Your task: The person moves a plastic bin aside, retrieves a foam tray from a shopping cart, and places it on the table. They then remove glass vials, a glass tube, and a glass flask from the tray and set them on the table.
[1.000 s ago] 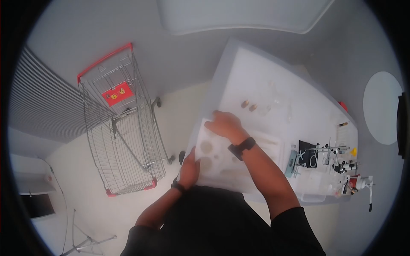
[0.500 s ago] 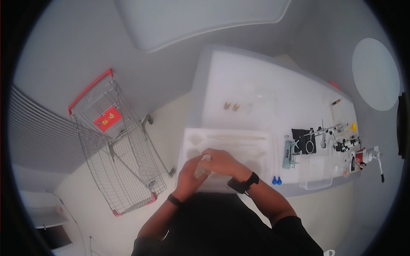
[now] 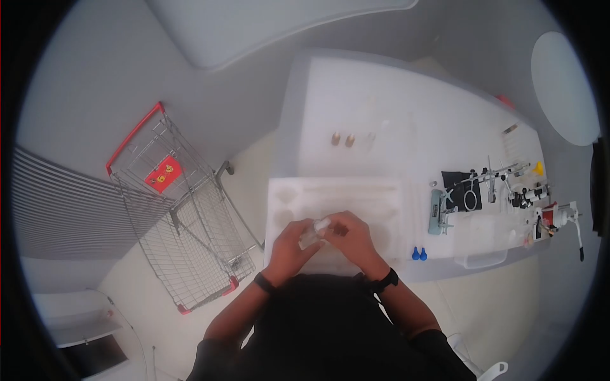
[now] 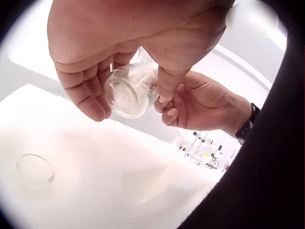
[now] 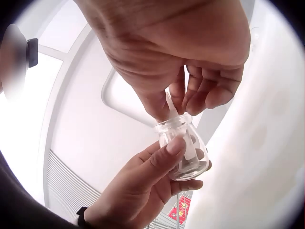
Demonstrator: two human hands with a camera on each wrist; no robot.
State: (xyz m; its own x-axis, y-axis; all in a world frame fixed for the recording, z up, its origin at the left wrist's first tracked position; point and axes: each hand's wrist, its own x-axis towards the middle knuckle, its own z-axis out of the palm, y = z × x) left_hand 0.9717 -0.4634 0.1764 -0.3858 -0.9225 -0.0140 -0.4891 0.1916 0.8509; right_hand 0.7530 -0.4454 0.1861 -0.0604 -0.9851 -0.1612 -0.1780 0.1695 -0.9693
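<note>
Above the white foam tray (image 3: 333,183), both hands meet at a small clear glass jar (image 4: 126,98). My left hand (image 3: 289,251) grips the jar's body, its thumb across the glass and its fingers around the far side, with the jar tilted. At the jar's mouth my right hand (image 3: 356,241) pinches a thin whitish piece (image 5: 171,107) between thumb and fingers. This piece tapers at the top and its lower part shows inside the glass. Round and long recesses are moulded into the tray, partly covered by the hands.
Two small brown-topped pieces (image 3: 343,140) stand behind the tray. To its right are two blue rubber bulbs (image 3: 419,254), a clear plastic box (image 3: 481,254), a black cloth (image 3: 470,181) and metal stand parts (image 3: 489,184). A shopping cart (image 3: 190,235) stands left of the table.
A second ago the hands were apart at the tray's left side. They came together over the tray, and the glass jar now shows between them. The head view has also shifted.
</note>
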